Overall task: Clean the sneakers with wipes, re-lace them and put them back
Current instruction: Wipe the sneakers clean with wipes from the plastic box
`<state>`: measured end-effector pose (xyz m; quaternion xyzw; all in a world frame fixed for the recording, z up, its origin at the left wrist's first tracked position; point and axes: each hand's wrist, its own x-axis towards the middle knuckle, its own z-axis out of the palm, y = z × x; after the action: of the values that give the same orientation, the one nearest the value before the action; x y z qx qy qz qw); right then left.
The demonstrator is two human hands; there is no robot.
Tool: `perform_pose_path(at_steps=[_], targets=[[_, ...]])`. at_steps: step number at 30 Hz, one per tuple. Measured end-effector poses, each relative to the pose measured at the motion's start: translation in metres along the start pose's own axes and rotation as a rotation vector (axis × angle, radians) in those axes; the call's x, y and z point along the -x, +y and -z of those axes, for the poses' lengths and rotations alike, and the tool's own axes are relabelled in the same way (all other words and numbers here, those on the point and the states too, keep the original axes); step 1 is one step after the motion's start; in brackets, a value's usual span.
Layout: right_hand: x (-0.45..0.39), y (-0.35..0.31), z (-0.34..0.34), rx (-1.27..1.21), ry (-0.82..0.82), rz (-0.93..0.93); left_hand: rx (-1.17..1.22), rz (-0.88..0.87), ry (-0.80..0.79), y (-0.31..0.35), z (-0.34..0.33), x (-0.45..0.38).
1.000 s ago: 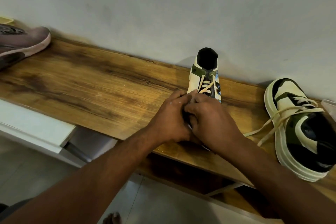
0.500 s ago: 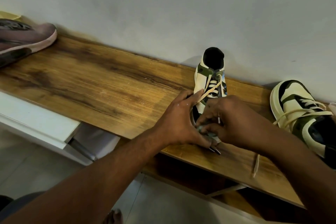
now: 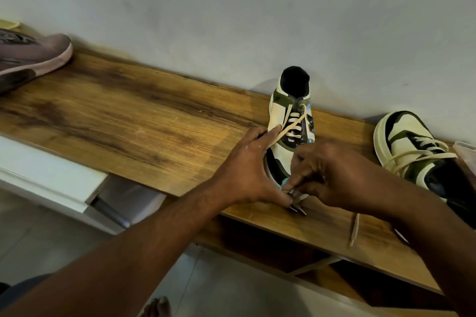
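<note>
Shelf (image 3: 128, 121); hands (image 3: 247, 170) lacing sneaker (image 3: 283, 121)

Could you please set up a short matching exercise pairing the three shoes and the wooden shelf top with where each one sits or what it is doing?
Things:
1. middle sneaker
2. second green sneaker
3. mauve shoe
4. shelf top

Places or states:
A. far left end of the shelf
B. between the left hand and right hand
C. carries all three shoes
D. right end, laces loose

Pairs: 1-B, 2-D, 3-A, 4-C
</note>
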<state>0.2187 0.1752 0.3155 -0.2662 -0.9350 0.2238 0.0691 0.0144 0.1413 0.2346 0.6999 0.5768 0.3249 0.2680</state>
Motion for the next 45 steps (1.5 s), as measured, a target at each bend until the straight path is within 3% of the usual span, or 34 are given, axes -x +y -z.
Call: perform_pose_path(at_steps=[12,21,26,31,36,45], targets=[[0.023,0.002,-0.012,0.037,0.116,0.081,-0.074,-0.024,-0.018,0.002,0.001,0.002],[0.014,-0.022,-0.056,0.154,0.302,0.027,-0.106,-0.073,-0.024,-0.005,0.001,-0.002],[0.023,-0.014,-0.032,0.094,0.246,-0.042,-0.078,-0.022,-0.024,0.002,0.001,0.000],[0.033,0.000,-0.023,-0.134,0.395,-0.165,-0.081,-0.010,-0.012,0.006,0.001,0.002],[0.036,0.025,-0.020,-0.153,0.444,-0.281,-0.106,-0.022,-0.012,0.004,0.003,0.001],[0.032,0.010,-0.039,-0.247,0.462,-0.197,-0.087,-0.056,-0.124,-0.002,0.020,-0.001]])
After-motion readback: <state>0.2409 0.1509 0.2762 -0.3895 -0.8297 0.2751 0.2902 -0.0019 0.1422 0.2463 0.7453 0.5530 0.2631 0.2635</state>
